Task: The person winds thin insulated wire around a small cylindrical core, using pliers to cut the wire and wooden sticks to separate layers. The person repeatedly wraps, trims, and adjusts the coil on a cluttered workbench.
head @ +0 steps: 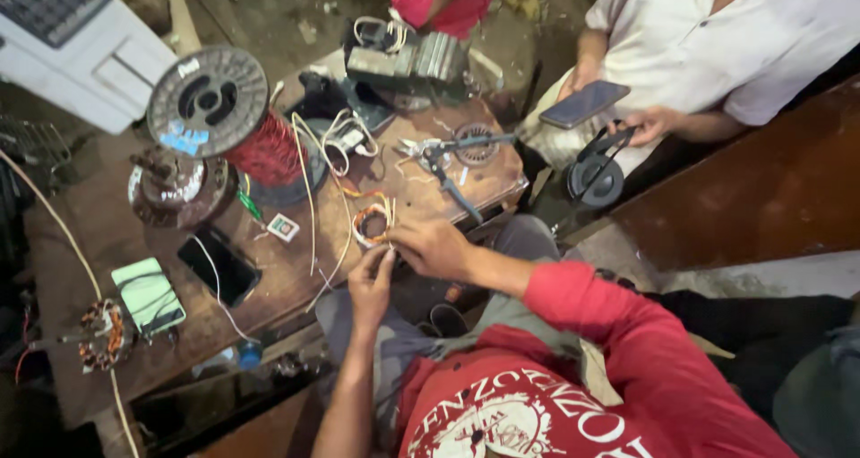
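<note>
Left hand (pixel 370 283): fingertips pinched on wires | right hand (pixel 430 246): closed on coil (pixel 371 225), fingertips hidden | table (pixel 107 225): edge cut off.

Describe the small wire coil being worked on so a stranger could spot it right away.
Start at the wooden workbench and its big spool of red wire. Toward the near edge, both hands pinch a small coil: a ring of orange and white strands, far smaller than the spool.

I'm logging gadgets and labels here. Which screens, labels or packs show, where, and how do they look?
Black phone: flat on the table, dark screen, left of the left hand.
Green pack: rectangular, near the table's left edge.
White label: small square, mid-table.
Second phone: dark, held by a seated person.
</note>
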